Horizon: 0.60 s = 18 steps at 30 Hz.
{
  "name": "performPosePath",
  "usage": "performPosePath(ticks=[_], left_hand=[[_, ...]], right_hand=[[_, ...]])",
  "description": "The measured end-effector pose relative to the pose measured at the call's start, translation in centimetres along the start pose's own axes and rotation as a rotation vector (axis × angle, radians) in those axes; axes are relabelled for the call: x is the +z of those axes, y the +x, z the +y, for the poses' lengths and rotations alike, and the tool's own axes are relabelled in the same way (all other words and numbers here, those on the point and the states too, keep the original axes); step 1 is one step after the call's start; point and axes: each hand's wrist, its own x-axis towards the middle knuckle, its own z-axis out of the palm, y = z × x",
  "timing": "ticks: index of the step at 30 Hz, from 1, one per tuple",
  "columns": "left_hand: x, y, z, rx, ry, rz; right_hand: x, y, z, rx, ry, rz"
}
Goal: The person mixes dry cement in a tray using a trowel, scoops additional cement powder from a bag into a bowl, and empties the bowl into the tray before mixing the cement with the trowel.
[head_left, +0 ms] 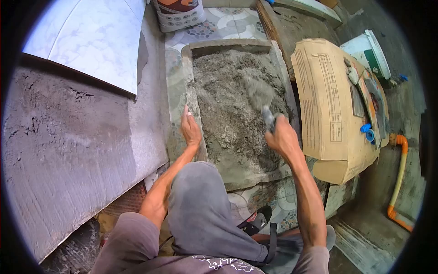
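The handle of a trowel is grasped by the clenched fingers of the right hand, its blurred blade set in the grey mix, right of centre in a shallow tray. The left hand is laid, fingers extended, along the tray's left rim. Cardboard is seen at right.
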Motion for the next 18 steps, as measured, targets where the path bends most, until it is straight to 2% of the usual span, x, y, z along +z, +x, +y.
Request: performPosePath(ticks=[4, 8, 12, 15, 18], left_hand=[[0.1, -0.2, -0.4, 0.019, 0.009, 0.004], [0.0, -0.4, 0.0, 0.008, 0.037, -0.008], [0.2, -0.1, -0.1, -0.003, 0.045, -0.003], [0.1, -0.3, -0.3, 0.01, 0.053, -0.008], [0.1, -0.4, 0.0, 0.012, 0.074, -0.009]], right_hand=[[6.9, 0.7, -0.9, -0.099, -0.29, 0.054], [10.5, -5.5, -0.3, -0.126, -0.282, -0.066], [5.5, -9.1, 0.6, -0.225, -0.362, -0.254], [-0.6, -9.1, 0.4, -0.193, -0.481, -0.323], [-3.6, -5.1, 0.3, -0.136, -0.464, -0.143]])
